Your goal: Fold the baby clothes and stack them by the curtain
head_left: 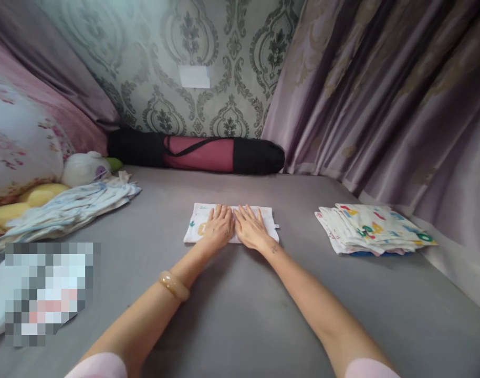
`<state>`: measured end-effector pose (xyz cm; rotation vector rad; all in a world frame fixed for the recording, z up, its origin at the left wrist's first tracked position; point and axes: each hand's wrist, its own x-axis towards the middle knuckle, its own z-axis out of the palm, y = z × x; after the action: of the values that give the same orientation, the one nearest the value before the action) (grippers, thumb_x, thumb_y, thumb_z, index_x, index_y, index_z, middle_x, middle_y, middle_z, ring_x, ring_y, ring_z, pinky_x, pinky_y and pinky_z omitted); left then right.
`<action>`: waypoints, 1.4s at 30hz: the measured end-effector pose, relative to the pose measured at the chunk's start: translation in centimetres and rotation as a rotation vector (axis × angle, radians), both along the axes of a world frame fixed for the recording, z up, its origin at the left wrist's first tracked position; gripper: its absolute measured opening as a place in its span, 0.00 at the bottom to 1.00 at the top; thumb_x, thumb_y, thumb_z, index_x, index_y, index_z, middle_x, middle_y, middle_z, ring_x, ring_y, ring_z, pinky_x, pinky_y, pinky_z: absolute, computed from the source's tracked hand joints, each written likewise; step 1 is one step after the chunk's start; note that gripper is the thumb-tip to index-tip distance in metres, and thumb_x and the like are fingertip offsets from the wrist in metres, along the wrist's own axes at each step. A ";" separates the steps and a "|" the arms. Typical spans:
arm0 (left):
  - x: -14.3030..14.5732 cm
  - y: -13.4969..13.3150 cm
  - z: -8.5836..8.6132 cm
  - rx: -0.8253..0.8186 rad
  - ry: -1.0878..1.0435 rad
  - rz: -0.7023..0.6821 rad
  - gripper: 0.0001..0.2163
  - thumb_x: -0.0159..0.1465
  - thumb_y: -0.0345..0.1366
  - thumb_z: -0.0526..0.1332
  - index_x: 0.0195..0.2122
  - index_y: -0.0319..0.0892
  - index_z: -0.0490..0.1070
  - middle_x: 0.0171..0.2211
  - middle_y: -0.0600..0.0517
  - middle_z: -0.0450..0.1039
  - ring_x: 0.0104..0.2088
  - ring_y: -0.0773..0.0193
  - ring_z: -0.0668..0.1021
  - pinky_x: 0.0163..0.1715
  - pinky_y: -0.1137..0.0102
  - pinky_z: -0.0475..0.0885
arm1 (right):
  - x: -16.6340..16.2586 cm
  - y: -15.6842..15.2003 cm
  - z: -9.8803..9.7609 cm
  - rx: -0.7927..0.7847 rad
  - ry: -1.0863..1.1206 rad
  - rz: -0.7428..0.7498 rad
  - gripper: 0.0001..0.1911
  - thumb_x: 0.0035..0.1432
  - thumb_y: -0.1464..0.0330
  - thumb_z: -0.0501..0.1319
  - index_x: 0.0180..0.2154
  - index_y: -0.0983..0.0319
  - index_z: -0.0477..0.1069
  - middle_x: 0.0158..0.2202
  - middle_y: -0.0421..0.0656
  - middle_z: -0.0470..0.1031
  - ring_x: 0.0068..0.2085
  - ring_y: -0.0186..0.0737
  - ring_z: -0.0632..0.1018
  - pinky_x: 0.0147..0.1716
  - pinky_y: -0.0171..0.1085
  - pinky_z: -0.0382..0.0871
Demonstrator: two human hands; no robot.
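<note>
Folded cloth [269,219], long axis sideways, tag [277,227] pointing right

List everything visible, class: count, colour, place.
folded cloth: one, white, centre
cloth stack: one, multicoloured, right
cloth heap: one, pale, left
long bag: one, black, pink, back
soft items: several, white, yellow, green, left
floral fabric: one, pinkish, left
wallpaper: one, grey, back
card: one, white, on wallpaper
curtains: two, mauve, sides
surface: one, grey, beneath
blurred patch: one, whitish, lower left
bangle: one, tan, left forearm
sleeves: two, pink, bottom
left hand, right hand: one each, bare, on cloth
</note>
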<state>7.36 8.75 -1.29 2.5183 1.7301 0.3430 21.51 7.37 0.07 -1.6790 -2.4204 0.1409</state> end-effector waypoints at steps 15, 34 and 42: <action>-0.9 0.5 -0.7 -0.067 0.088 0.033 0.28 0.71 0.47 0.40 0.68 0.42 0.49 0.69 0.45 0.48 0.68 0.48 0.50 0.63 0.43 0.48 | 0.0 0.3 -1.3 -0.044 -0.060 -0.067 0.28 0.68 0.61 0.41 0.68 0.52 0.49 0.70 0.41 0.47 0.69 0.54 0.45 0.62 0.64 0.36; -6.1 1.9 -1.8 0.008 0.061 -0.088 0.28 0.70 0.49 0.44 0.66 0.41 0.55 0.68 0.44 0.51 0.67 0.51 0.55 0.64 0.54 0.52 | 4.8 1.4 -2.3 -0.050 0.008 -0.113 0.34 0.69 0.55 0.38 0.67 0.69 0.49 0.70 0.52 0.44 0.70 0.48 0.45 0.66 0.50 0.36; -7.0 2.0 -2.0 -0.085 0.087 0.097 0.33 0.69 0.53 0.41 0.68 0.35 0.49 0.69 0.42 0.47 0.69 0.49 0.50 0.64 0.52 0.52 | 4.5 1.4 -2.6 -0.069 -0.013 -0.270 0.38 0.68 0.52 0.39 0.67 0.73 0.47 0.70 0.58 0.42 0.69 0.54 0.45 0.65 0.47 0.40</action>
<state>0.40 10.74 -3.28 2.4300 1.8598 0.1635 26.02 8.77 -2.51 -2.0220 -2.1927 0.1761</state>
